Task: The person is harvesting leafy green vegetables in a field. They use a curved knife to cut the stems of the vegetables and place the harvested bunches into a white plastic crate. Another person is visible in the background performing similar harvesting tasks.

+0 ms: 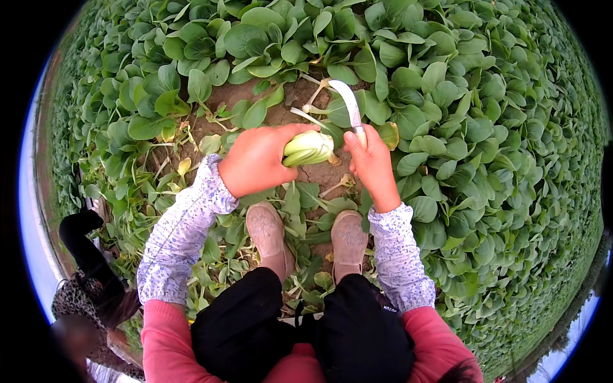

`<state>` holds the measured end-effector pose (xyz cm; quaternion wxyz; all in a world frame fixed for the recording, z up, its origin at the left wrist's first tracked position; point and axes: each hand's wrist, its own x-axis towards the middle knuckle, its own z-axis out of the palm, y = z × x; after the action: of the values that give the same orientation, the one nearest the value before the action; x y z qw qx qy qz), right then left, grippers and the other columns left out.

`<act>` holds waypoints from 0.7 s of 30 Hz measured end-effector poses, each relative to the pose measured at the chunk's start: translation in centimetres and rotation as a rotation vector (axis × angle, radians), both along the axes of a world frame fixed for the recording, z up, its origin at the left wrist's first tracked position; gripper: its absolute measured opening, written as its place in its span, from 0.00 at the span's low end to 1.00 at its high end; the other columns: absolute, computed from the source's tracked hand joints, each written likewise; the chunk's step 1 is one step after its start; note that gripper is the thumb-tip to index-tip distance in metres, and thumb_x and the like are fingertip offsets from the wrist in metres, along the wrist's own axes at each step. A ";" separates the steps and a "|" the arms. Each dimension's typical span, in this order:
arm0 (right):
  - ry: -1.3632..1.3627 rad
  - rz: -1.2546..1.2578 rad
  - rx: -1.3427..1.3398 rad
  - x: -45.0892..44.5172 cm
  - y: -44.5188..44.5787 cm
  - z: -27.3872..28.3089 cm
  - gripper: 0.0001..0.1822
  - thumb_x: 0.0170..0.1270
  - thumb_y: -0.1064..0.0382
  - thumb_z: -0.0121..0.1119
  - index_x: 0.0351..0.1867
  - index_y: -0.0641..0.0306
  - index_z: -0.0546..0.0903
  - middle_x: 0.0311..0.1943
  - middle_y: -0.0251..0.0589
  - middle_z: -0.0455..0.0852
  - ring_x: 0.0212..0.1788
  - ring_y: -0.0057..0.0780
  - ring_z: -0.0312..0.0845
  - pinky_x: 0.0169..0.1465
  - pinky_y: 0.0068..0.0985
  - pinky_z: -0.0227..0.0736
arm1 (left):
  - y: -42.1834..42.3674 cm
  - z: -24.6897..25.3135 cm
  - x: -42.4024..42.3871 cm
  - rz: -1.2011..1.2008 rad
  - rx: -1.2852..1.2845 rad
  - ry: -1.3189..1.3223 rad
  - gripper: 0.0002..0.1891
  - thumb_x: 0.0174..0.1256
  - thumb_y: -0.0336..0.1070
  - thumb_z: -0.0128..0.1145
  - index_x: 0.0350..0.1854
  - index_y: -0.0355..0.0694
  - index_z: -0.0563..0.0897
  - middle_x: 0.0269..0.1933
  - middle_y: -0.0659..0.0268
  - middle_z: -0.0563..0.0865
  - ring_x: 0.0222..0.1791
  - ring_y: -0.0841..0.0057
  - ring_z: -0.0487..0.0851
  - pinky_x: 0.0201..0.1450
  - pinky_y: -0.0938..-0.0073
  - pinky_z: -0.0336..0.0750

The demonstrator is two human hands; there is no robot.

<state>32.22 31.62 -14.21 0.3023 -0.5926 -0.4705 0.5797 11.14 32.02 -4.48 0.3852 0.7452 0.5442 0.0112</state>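
My left hand [261,158] grips a head of bok choy [310,149], its pale cut base turned to the right and its leaves hidden behind the hand. In my right hand [371,160] is a small sickle knife [350,103]. Its curved blade points up and away, with the tip bent to the left, and the fist covers most of the light handle. The blade and the bok choy are apart. Below both hands lies cracked brown soil [318,176] with loose leaves and a cut stalk [309,116].
Dense bok choy plants [459,119] grow ahead and to the right. Trimmed leaves [306,196] litter the ground around my shoes [348,239]. Another person [91,297] in dark clothes is at the far left. Yellowed leaves [184,166] lie left of my wrist.
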 end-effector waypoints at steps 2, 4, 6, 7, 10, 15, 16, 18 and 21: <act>-0.195 0.004 0.212 0.9 2.1 -4.1 0.20 0.70 0.53 0.50 0.53 0.65 0.75 0.27 0.39 0.80 0.25 0.27 0.75 0.31 0.25 0.71 | 1.1 -0.8 0.1 -0.243 0.241 0.065 0.32 0.40 0.26 0.62 0.57 0.39 0.76 0.57 0.55 0.79 0.35 0.62 0.85 0.40 0.66 0.79; -0.269 -0.081 0.254 0.4 4.5 -5.3 0.19 0.71 0.54 0.45 0.52 0.64 0.76 0.39 0.56 0.83 0.44 0.51 0.79 0.49 0.38 0.70 | 2.2 -1.8 0.2 -0.461 0.423 0.154 0.30 0.40 0.27 0.61 0.55 0.38 0.77 0.59 0.52 0.77 0.32 0.60 0.85 0.36 0.63 0.80; -0.388 -0.038 0.173 -0.3 6.5 -5.0 0.18 0.70 0.54 0.46 0.54 0.60 0.76 0.43 0.55 0.83 0.45 0.52 0.78 0.50 0.40 0.70 | 3.4 -2.4 1.0 -0.509 0.435 0.218 0.31 0.41 0.25 0.60 0.57 0.40 0.76 0.62 0.55 0.75 0.33 0.62 0.84 0.37 0.65 0.79; -0.446 -0.017 0.134 -0.6 7.5 -5.1 0.17 0.70 0.55 0.47 0.54 0.58 0.76 0.44 0.54 0.82 0.46 0.52 0.78 0.51 0.41 0.69 | 4.0 -2.6 1.6 -0.534 0.442 0.251 0.32 0.41 0.25 0.60 0.57 0.41 0.75 0.63 0.56 0.74 0.33 0.63 0.84 0.37 0.66 0.79; -0.520 0.010 0.378 -1.6 8.3 -7.1 0.17 0.66 0.56 0.50 0.55 0.52 0.77 0.48 0.48 0.82 0.52 0.48 0.75 0.54 0.40 0.68 | 6.2 -3.5 3.4 -0.614 0.549 0.382 0.33 0.43 0.26 0.60 0.60 0.42 0.73 0.67 0.56 0.68 0.32 0.67 0.83 0.36 0.68 0.78; -0.613 0.184 0.453 -3.1 9.5 -8.3 0.20 0.67 0.60 0.52 0.60 0.55 0.74 0.56 0.46 0.78 0.56 0.43 0.74 0.62 0.32 0.64 | 10.4 -6.7 1.9 -0.589 0.659 0.732 0.39 0.45 0.29 0.60 0.67 0.47 0.68 0.72 0.54 0.60 0.28 0.73 0.80 0.35 0.75 0.76; -0.585 0.169 0.459 -2.7 9.6 -8.6 0.20 0.67 0.59 0.52 0.60 0.55 0.74 0.55 0.47 0.78 0.56 0.44 0.73 0.62 0.33 0.64 | 10.9 -6.9 1.3 -0.608 0.663 0.814 0.39 0.45 0.29 0.60 0.68 0.47 0.68 0.72 0.54 0.60 0.27 0.73 0.80 0.35 0.75 0.76; -0.546 0.135 0.465 -1.4 9.5 -9.6 0.21 0.67 0.59 0.52 0.61 0.56 0.74 0.53 0.50 0.79 0.56 0.45 0.73 0.61 0.35 0.64 | 11.6 -9.1 -0.8 -0.608 0.760 0.893 0.39 0.47 0.29 0.59 0.68 0.47 0.67 0.72 0.55 0.61 0.27 0.73 0.79 0.36 0.75 0.76; -0.245 0.012 0.257 -1.0 9.6 -10.7 0.20 0.69 0.59 0.49 0.61 0.58 0.73 0.55 0.50 0.78 0.58 0.45 0.72 0.63 0.33 0.62 | 10.6 -10.4 -3.6 -0.553 0.793 0.851 0.36 0.51 0.29 0.56 0.69 0.47 0.66 0.70 0.59 0.66 0.35 0.70 0.80 0.48 0.73 0.75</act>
<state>31.25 41.26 -24.93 0.3125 -0.6124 -0.5775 0.4401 7.53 42.61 -14.85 -0.1805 0.8831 0.3917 -0.1846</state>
